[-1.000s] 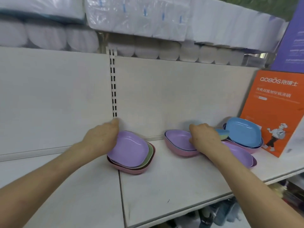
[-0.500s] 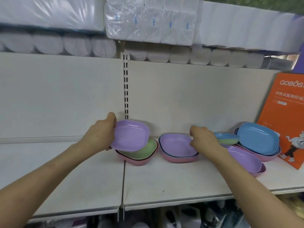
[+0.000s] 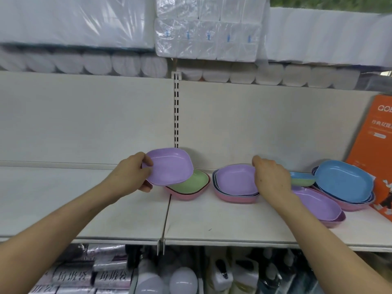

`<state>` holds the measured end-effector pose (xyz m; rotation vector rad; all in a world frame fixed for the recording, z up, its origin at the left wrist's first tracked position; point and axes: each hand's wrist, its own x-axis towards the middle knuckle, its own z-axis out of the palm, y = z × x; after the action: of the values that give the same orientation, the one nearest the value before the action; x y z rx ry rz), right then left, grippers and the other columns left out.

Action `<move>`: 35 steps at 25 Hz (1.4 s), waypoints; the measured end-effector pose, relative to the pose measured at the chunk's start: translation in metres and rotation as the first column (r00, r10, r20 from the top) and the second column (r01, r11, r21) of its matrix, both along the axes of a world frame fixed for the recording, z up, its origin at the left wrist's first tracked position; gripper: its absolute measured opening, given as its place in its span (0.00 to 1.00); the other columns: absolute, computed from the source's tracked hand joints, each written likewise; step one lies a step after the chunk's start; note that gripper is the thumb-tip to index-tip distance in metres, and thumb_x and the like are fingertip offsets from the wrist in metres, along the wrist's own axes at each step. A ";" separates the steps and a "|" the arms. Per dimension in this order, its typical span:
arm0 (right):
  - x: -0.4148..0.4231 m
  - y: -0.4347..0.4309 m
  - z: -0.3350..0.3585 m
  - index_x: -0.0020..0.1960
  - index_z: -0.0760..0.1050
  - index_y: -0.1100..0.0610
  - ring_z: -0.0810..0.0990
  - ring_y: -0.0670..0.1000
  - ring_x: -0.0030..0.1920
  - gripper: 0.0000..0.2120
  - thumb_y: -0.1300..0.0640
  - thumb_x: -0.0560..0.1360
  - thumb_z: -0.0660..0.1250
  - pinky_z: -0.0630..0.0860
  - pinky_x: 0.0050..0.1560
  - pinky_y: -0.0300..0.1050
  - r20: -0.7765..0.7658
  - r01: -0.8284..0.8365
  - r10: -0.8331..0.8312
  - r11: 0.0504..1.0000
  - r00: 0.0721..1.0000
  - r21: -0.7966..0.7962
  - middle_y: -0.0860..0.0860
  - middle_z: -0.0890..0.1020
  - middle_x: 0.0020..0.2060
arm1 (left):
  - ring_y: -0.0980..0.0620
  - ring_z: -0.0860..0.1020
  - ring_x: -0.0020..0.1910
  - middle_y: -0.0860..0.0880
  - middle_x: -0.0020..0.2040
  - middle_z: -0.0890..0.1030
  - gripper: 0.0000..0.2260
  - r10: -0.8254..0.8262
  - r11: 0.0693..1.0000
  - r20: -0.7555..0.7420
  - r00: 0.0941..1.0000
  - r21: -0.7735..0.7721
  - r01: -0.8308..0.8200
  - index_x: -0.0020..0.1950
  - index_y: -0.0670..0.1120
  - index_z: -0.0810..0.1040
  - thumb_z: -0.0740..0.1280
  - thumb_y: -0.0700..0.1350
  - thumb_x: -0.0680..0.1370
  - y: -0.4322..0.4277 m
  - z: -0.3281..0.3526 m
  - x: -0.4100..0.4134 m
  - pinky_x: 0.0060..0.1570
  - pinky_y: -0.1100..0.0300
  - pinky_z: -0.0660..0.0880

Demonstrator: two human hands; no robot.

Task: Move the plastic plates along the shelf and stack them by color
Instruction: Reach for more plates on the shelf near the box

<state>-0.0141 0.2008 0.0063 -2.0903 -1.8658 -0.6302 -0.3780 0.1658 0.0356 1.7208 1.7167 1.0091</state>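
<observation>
Pinching the purple plate (image 3: 169, 166) by its left rim, thumb on top and fingers underneath, the left hand (image 3: 129, 177) holds it off the shelf (image 3: 212, 225). The plate is slightly tilted and overlaps the green plate (image 3: 191, 180), which sits nested in a pink plate (image 3: 186, 195).

The right hand (image 3: 271, 177) is curled down at the right rim of the middle stack (image 3: 235, 181), which has a purple plate on top. From here I can't tell whether it grips that rim or the blue-and-green pair (image 3: 302, 180) just behind it.

The sensible home for the lifted plate looks like the middle stack, purple onto purple. A one-edge pinch lets light plastic droop, so I'd level it first. I'd also raise it enough to clear the green rim before carrying it right. The right hand would do best to steady the stack from the side, not cover the top, so the plate can drop in squarely and nest. Setting it down corner-first may tip it or nudge the stack along the smooth shelf.

Farther right lie a purple pair (image 3: 314, 203) and a blue stack (image 3: 343, 180), both with pink beneath, so plenty of sorting remains.
</observation>
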 end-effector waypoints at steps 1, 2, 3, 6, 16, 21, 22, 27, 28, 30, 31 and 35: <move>0.002 0.000 -0.001 0.55 0.70 0.56 0.78 0.62 0.41 0.13 0.70 0.75 0.58 0.68 0.36 0.49 -0.031 -0.018 0.019 0.999 0.999 0.045 0.55 0.78 0.44 | 0.46 0.86 0.34 0.43 0.44 0.85 0.06 0.008 1.000 0.014 1.000 0.003 -0.008 0.56 0.48 0.74 0.62 0.40 0.82 -0.004 -0.001 -0.001 0.49 0.51 0.81; 0.005 -0.001 -0.001 0.55 0.69 0.57 0.76 0.62 0.39 0.14 0.71 0.74 0.57 0.69 0.36 0.51 -0.087 -0.046 0.053 0.996 0.995 0.077 0.56 0.76 0.43 | 0.46 0.86 0.35 0.44 0.45 0.84 0.06 0.021 1.000 0.028 0.999 0.007 -0.021 0.57 0.48 0.74 0.64 0.40 0.81 -0.008 -0.002 -0.001 0.52 0.49 0.81; 0.007 -0.001 -0.003 0.55 0.69 0.57 0.75 0.63 0.38 0.14 0.71 0.75 0.56 0.71 0.37 0.52 -0.146 -0.080 0.093 0.992 0.985 0.098 0.57 0.75 0.44 | 0.47 0.86 0.35 0.45 0.46 0.84 0.08 0.035 0.999 0.038 0.999 0.010 -0.036 0.58 0.48 0.74 0.66 0.40 0.80 -0.012 -0.002 -0.001 0.53 0.48 0.81; 0.011 -0.007 -0.005 0.58 0.75 0.56 0.74 0.61 0.41 0.18 0.71 0.76 0.54 0.68 0.42 0.50 -0.360 -0.177 0.218 0.974 0.907 0.144 0.58 0.73 0.51 | 0.49 0.86 0.34 0.49 0.50 0.81 0.13 0.070 0.997 0.030 0.997 0.029 -0.071 0.62 0.50 0.73 0.69 0.41 0.78 -0.019 -0.004 -0.001 0.50 0.50 0.82; -0.090 -0.024 0.009 0.71 0.76 0.53 0.80 0.54 0.53 0.24 0.57 0.75 0.75 0.75 0.57 0.46 -0.676 -0.422 0.513 0.850 0.529 0.315 0.49 0.75 0.60 | 0.50 0.84 0.37 0.50 0.60 0.76 0.29 0.146 0.986 -0.049 0.988 0.085 -0.141 0.75 0.53 0.67 0.73 0.43 0.76 -0.041 -0.016 -0.070 0.41 0.55 0.81; -0.207 -0.035 0.015 0.71 0.73 0.46 0.79 0.51 0.57 0.36 0.56 0.67 0.82 0.78 0.58 0.50 -0.762 -0.625 0.557 0.734 0.329 0.267 0.40 0.71 0.60 | 0.48 0.83 0.39 0.50 0.66 0.72 0.30 0.238 0.969 -0.071 0.969 0.080 -0.232 0.78 0.53 0.64 0.71 0.42 0.78 -0.075 -0.022 -0.169 0.40 0.57 0.79; -0.234 -0.037 0.015 0.71 0.72 0.45 0.79 0.51 0.57 0.37 0.56 0.66 0.83 0.78 0.59 0.50 -0.766 -0.661 0.567 0.704 0.304 0.259 0.38 0.70 0.59 | 0.47 0.82 0.39 0.50 0.67 0.71 0.31 0.251 0.966 -0.078 0.965 0.084 -0.244 0.78 0.53 0.64 0.71 0.42 0.78 -0.085 -0.023 -0.194 0.40 0.58 0.78; -0.397 -0.060 0.013 0.71 0.71 0.42 0.80 0.49 0.57 0.38 0.56 0.65 0.82 0.79 0.59 0.51 -0.785 -0.792 0.581 0.575 0.218 0.206 0.33 0.68 0.60 | 0.49 0.76 0.51 0.52 0.68 0.74 0.32 0.367 0.929 -0.115 0.923 0.095 -0.358 0.76 0.57 0.67 0.73 0.44 0.74 -0.159 -0.026 -0.348 0.56 0.52 0.76; -0.433 -0.067 0.011 0.71 0.70 0.42 0.79 0.49 0.58 0.39 0.55 0.65 0.82 0.79 0.60 0.52 -0.781 -0.818 0.591 0.541 0.202 0.197 0.32 0.67 0.60 | 0.49 0.77 0.53 0.52 0.68 0.75 0.32 0.391 0.920 -0.120 0.912 0.090 -0.383 0.76 0.56 0.67 0.74 0.44 0.74 -0.176 -0.027 -0.381 0.57 0.52 0.76; -0.503 -0.082 0.005 0.72 0.69 0.41 0.78 0.49 0.60 0.40 0.51 0.64 0.81 0.78 0.62 0.54 -0.771 -0.861 0.611 0.477 0.179 0.177 0.33 0.67 0.60 | 0.50 0.76 0.58 0.52 0.69 0.74 0.33 0.432 0.902 -0.128 0.893 0.094 -0.422 0.77 0.55 0.67 0.75 0.45 0.74 -0.211 -0.027 -0.445 0.59 0.53 0.74; -0.534 -0.089 0.002 0.73 0.68 0.40 0.78 0.49 0.61 0.40 0.51 0.64 0.80 0.78 0.62 0.54 -0.773 -0.875 0.611 0.455 0.172 0.164 0.34 0.67 0.61 | 0.49 0.75 0.61 0.53 0.69 0.74 0.33 0.453 0.891 -0.136 0.881 0.092 -0.444 0.77 0.55 0.67 0.75 0.45 0.75 -0.227 -0.026 -0.473 0.60 0.53 0.73; -0.641 -0.119 -0.008 0.74 0.67 0.41 0.77 0.50 0.62 0.41 0.54 0.66 0.81 0.76 0.64 0.51 -0.775 -0.910 0.608 0.400 0.170 0.114 0.39 0.67 0.64 | 0.49 0.75 0.62 0.52 0.70 0.72 0.33 0.513 0.858 -0.144 0.846 0.064 -0.510 0.79 0.55 0.65 0.75 0.49 0.76 -0.283 -0.025 -0.571 0.57 0.52 0.73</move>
<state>-0.6555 0.0815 -0.0020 -0.8255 -2.1943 0.8228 -0.9489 -0.1174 0.0107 1.4051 2.3539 1.1367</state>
